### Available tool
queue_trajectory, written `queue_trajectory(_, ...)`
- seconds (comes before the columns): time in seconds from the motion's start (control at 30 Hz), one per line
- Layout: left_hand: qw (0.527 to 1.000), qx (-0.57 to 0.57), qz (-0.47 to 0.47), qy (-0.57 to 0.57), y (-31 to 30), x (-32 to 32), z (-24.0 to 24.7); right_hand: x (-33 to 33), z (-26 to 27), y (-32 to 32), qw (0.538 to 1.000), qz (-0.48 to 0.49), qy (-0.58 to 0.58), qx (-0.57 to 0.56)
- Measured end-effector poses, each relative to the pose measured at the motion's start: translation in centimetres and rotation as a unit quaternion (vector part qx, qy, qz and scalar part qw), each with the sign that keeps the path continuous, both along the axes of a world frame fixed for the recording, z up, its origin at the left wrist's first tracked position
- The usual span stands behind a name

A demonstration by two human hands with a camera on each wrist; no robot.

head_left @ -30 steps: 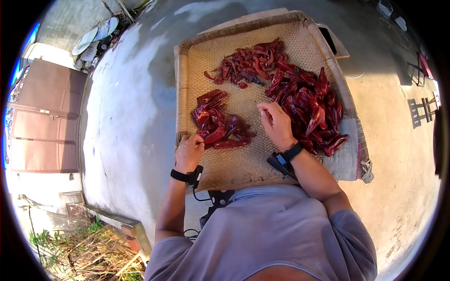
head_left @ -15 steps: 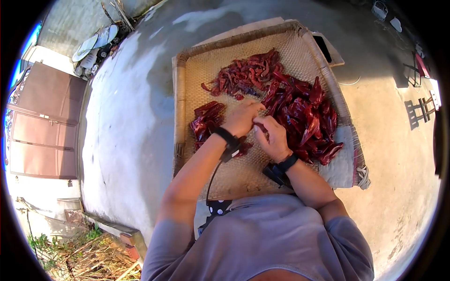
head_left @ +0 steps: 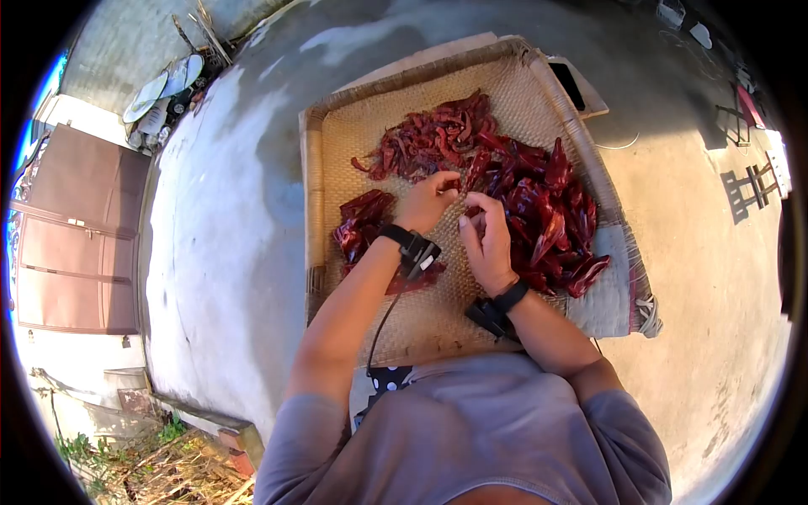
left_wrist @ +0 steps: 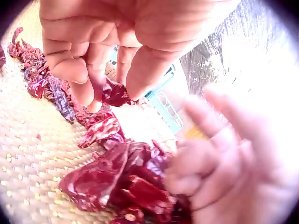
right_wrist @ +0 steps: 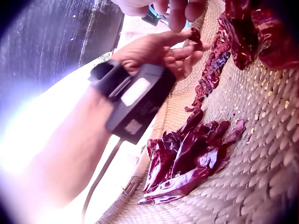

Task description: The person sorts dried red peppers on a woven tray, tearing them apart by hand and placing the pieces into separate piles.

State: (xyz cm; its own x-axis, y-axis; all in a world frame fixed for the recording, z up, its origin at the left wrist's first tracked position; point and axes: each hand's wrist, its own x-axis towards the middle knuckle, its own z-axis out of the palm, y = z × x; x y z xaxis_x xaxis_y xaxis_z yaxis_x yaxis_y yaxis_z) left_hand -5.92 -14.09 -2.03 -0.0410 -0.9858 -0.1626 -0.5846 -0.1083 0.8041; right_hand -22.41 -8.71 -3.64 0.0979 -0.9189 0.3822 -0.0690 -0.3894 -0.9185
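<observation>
My left hand [head_left: 423, 208] is over the middle of a woven tray [head_left: 446, 324], palm down. In the left wrist view its thumb and fingers pinch a small dark red dried chili pepper [left_wrist: 115, 93], mostly covered by the fingertips. My right hand [head_left: 488, 240] hovers just beside it, with fingers loosely bent and nothing visible between them; it is blurred in the left wrist view. A large heap of glossy red chilies [head_left: 547, 223] lies right of the right hand. Thinner, shrivelled chilies [head_left: 438, 135] spread beyond both hands. Under the left forearm sits a smaller chili pile [right_wrist: 187, 158].
A raised rim [head_left: 312, 194] edges the tray, and pale cloth [head_left: 608, 282] covers its right front corner. Past the right rim is a flat dark object [head_left: 566, 86] on a board. Pale seeds [left_wrist: 35, 189] dot the weave. A cable [head_left: 385, 324] hangs from the left wrist camera.
My left hand has gone from the left chili pile across to the middle. Both hands came together half a second ago and now stand slightly apart. The right hand has shifted little.
</observation>
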Motion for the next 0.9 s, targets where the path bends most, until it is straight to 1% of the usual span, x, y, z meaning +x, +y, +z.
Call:
queue_trajectory(0.03, 0.999, 0.012, 0.028, 0.029, 1.0, 0.2, 0.9, 0.1, -0.1, 0.0, 1.000, -0.002, 0.008, 0.008)
queue_trajectory(0.07, 0.997, 0.004, 0.021, 0.071, 2.2, 0.6, 1.5, 0.1, -0.2, -0.1, 1.000, -0.004, 0.016, 0.015)
queue_trajectory(0.1, 0.995, 0.032, 0.035, 0.089, 3.4, 0.5, 2.2, 0.2, -0.3, -0.2, 0.999, -0.005, 0.023, 0.024)
queue_trajectory(0.13, 0.991, 0.060, 0.049, 0.107, 4.5, 0.4, 3.0, 0.3, -0.4, -0.5, 0.998, -0.015, 0.054, -0.031)
queue_trajectory(0.2, 0.978, 0.137, 0.069, 0.143, 6.5, 0.2, 4.5, 0.4, -0.6, -0.4, 0.996, 0.052, 0.069, -0.031)
queue_trajectory(0.23, 0.979, 0.119, 0.075, 0.150, 7.4, 0.3, 4.2, 0.5, -0.6, -0.2, 0.993, 0.087, 0.076, -0.030)
queue_trajectory(0.27, 0.979, 0.101, 0.082, 0.157, 8.3, 0.2, 3.9, 0.7, -0.6, -0.1, 0.993, 0.075, 0.080, -0.050)
queue_trajectory(0.4, 0.969, 0.036, 0.131, 0.204, 11.1, 0.8, 2.4, 1.0, -0.6, 0.3, 0.983, 0.159, 0.068, -0.054)
queue_trajectory(0.5, 0.968, -0.002, 0.144, 0.204, 12.8, 1.3, 2.2, 0.7, -0.2, 0.9, 0.967, 0.229, 0.111, -0.014)
queue_trajectory(0.53, 0.969, -0.010, 0.145, 0.201, 13.4, 1.7, 2.3, 0.6, 0.1, 0.9, 0.962, 0.248, 0.109, 0.014)
queue_trajectory(0.6, 0.981, -0.014, 0.161, 0.107, 14.5, 3.0, 2.9, 0.7, 0.5, 1.0, 0.950, 0.286, 0.104, 0.070)
queue_trajectory(0.63, 0.984, -0.016, 0.168, 0.059, 15.2, 3.7, 3.2, 0.7, 0.4, 1.0, 0.951, 0.281, 0.112, 0.064)
queue_trajectory(0.67, 0.981, -0.015, 0.188, 0.043, 15.7, 4.4, 3.7, 0.7, 0.2, 1.0, 0.952, 0.276, 0.120, 0.058)
queue_trajectory(0.7, 0.980, -0.017, 0.198, 0.004, 16.2, 5.6, 3.6, 0.6, 0.0, 0.9, 0.953, 0.271, 0.129, 0.051)
queue_trajectory(0.77, 0.970, -0.015, 0.238, -0.049, 16.8, 7.6, 3.3, 0.5, -0.7, 0.5, 0.954, 0.263, 0.129, 0.058)
queue_trajectory(0.83, 0.959, 0.001, 0.258, -0.121, 17.2, 8.5, 3.5, 0.6, -0.9, 0.5, 0.955, 0.260, 0.128, 0.058)
queue_trajectory(0.9, 0.964, -0.001, 0.232, -0.128, 16.7, 8.3, 3.7, 0.6, -0.8, 0.5, 0.956, 0.257, 0.128, 0.051)
